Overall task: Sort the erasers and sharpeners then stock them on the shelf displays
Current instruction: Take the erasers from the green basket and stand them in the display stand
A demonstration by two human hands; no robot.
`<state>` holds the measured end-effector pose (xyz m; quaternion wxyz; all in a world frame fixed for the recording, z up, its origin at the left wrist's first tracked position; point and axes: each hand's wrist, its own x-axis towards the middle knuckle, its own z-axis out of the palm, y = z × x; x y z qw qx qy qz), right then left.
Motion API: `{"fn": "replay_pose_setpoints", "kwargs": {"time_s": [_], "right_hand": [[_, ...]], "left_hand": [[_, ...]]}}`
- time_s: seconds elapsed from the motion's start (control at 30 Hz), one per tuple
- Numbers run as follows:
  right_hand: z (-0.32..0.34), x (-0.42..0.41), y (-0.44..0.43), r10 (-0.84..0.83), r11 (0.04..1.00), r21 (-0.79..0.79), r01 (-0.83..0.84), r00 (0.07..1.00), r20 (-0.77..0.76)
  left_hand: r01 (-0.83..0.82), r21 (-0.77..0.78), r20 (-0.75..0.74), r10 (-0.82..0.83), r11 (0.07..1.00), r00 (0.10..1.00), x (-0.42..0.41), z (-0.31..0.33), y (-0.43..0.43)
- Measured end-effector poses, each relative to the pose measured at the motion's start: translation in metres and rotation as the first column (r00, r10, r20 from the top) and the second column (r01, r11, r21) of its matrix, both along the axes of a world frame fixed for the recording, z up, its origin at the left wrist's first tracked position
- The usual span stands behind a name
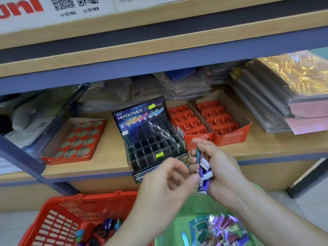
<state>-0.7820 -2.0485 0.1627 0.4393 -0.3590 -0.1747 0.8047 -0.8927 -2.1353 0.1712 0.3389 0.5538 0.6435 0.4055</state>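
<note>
The right hand [220,166] grasps a bunch of erasers [205,168] in purple sleeves with white ends showing. It is held up just in front of the near edge of the shelf [266,147]. Fingers hide much of the bunch, so no count can be made.

The left hand [166,176] is blurred. Its fingers are curled and their tips reach the bunch, but whether they pinch an eraser cannot be told.

Just behind the hands stands the display [150,139], a black box of clear compartments. The left hand covers its near right corner, and glare hides what the cells hold.

To its left lies an orange tray [76,139] with round holes. To its right are two orange boxes [209,121] with moulded inserts.

Near and low, a red basket [58,226] is cut off by the bottom edge, and the sharpeners [106,226] in it are only partly seen. To its right a green basket [197,201], mostly behind the forearms, holds loose erasers [218,228] in shiny wrappers.
</note>
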Motion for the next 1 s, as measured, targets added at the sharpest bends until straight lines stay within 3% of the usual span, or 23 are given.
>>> {"fn": "replay_pose_setpoints", "kwargs": {"time_s": [0.07,0.17,0.33,0.47,0.6,0.7,0.83,1.0], "right_hand": [[0.001,-0.001,-0.001,-0.064,0.998,0.004,0.064,0.998,0.01],[0.001,0.004,-0.001,-0.13,0.991,-0.003,0.13,0.991,0.0],[0.005,0.012,0.002,-0.202,0.979,-0.011,0.202,0.979,-0.025],[0.009,0.028,0.02,-0.234,0.971,-0.052,0.233,0.972,-0.013],[0.011,0.042,0.024,0.084,0.996,0.029,-0.085,0.996,0.037],[0.013,0.036,0.011,0.358,0.903,0.199,-0.382,0.922,0.147],[0.008,0.02,0.001,0.343,0.84,0.316,-0.441,0.884,0.319],[0.006,0.018,-0.002,0.277,0.777,0.406,-0.481,0.841,0.466]], "left_hand": [[0.011,-0.057,0.102,-0.005,0.998,0.995,0.023,-0.012,-0.008],[-0.105,-0.057,0.245,0.115,0.993,0.962,0.034,-0.019,-0.007],[-0.169,0.016,0.309,0.156,0.985,0.938,0.036,-0.017,-0.009],[-0.198,0.031,0.446,0.164,0.98,0.88,0.028,-0.011,-0.013],[-0.295,-0.026,0.627,0.245,0.955,0.739,0.013,-0.006,-0.007],[-0.297,-0.035,0.679,0.241,0.954,0.694,0.008,-0.005,0.0],[-0.226,-0.044,0.613,0.205,0.973,0.763,0.009,-0.008,0.005],[-0.219,0.04,0.222,0.205,0.975,0.953,-0.001,-0.02,0.007]]}}
